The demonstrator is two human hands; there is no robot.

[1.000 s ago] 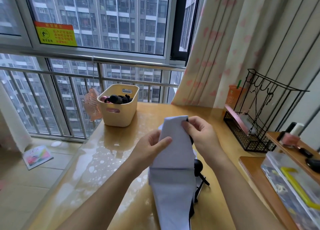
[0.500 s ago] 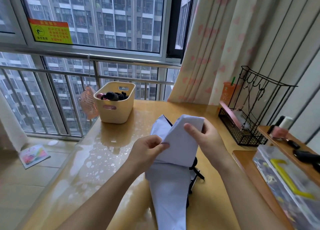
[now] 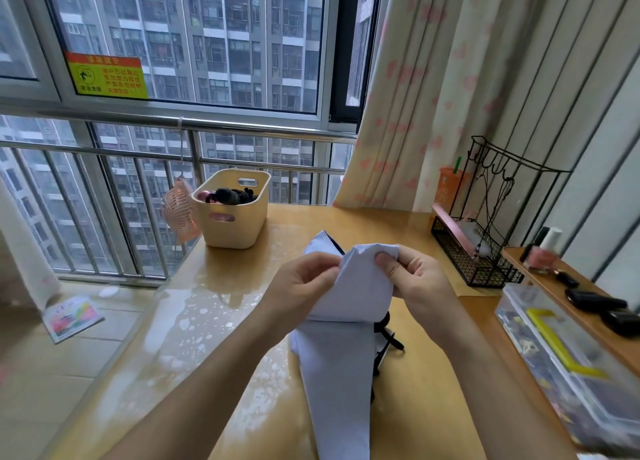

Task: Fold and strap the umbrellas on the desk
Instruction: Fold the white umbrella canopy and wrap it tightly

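L hand (image 3: 301, 286), left of umbrella (image 3: 332, 373), & R hand (image 3: 422, 283), right of it: both bare. Wrists & forearms bare too, up to frame edge. R thumbnail short, plain. Knuckle creases show on both hands.

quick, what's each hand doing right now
Left hand: closed, pinching the pale umbrella fabric at its left edge.
Right hand: closed, pinching the same fabric near its top right corner.
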